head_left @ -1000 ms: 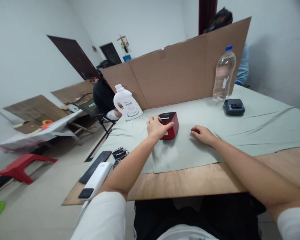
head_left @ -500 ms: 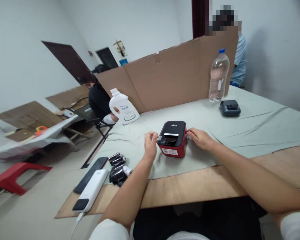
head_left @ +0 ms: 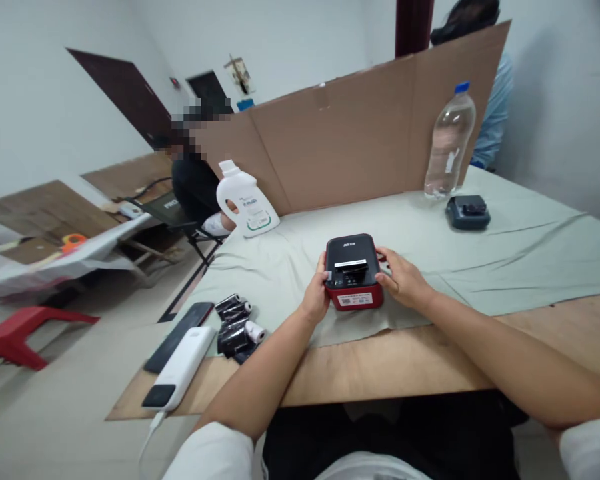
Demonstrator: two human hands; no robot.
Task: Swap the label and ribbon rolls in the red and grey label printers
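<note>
A boxy label printer [head_left: 351,252], black on top with a red lower body, sits on the cloth in front of me. It has a paper slot with a white strip across its lid and a white sticker on its front. My left hand [head_left: 317,297] is closed round its left side, the thumb at the top edge. On the opposite side, my right hand [head_left: 406,280] grips it with the thumb by the front corner and the fingers along the side. The undersides of the fingers are partly hidden by the printer.
Left of my forearm lie several black-wrapped paper rolls [head_left: 234,337], a dark phone-like slab [head_left: 180,338] and a white power bank [head_left: 183,363] with a cable. A detergent bottle [head_left: 250,207], water bottle [head_left: 449,147] and dark device [head_left: 468,213] stand before a cardboard screen [head_left: 340,147]. People sit behind it.
Both hands have shifted from fingertip contact at the printer's sides to a fuller grip around it. The printer now faces me more squarely; the camera view has shifted slightly.
</note>
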